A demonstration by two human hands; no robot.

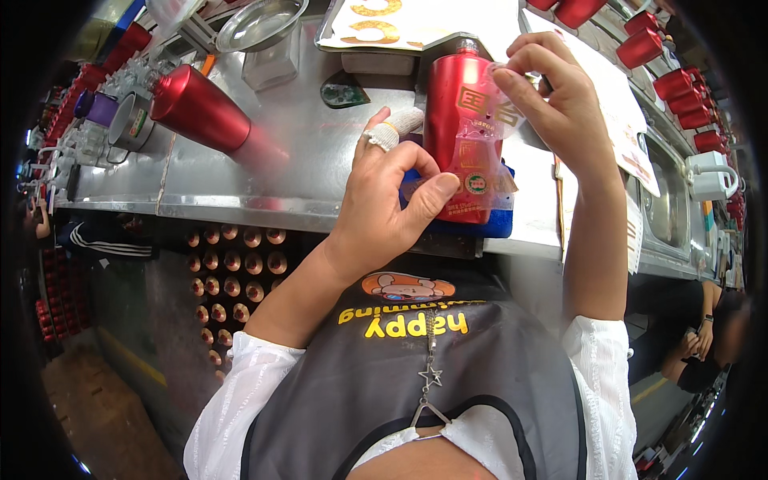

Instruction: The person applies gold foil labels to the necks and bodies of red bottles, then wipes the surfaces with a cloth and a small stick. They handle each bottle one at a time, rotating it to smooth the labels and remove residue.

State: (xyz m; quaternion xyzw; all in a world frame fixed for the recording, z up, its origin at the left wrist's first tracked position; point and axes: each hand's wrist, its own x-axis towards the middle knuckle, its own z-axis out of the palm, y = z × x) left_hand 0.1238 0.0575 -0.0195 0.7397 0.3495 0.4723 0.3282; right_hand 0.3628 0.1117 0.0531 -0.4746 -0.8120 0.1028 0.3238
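Observation:
A red glossy bottle [441,102] with a clear glass neck lies on a blue cloth pad [501,221], its neck pointing away from me. Over its front is a transparent film [480,141] carrying gold characters and a round green mark, partly lifted at the right. My right hand [549,90] pinches the film's upper right corner between thumb and fingers. Lower down, my left hand [396,186] holds the film's lower left edge by thumb and forefinger. A white knitted finger cot [393,129] covers one left finger. The bottle's left side is partly behind that hand.
Another red bottle [201,111] stands on the steel bench [300,144] at left, near a metal pot [131,123]. A steel bowl [261,24] rests on a clear container [273,63]. A dark green scraper-like plate [344,90] lies nearby. Printed sheets [624,114] and a sink [666,201] are at right.

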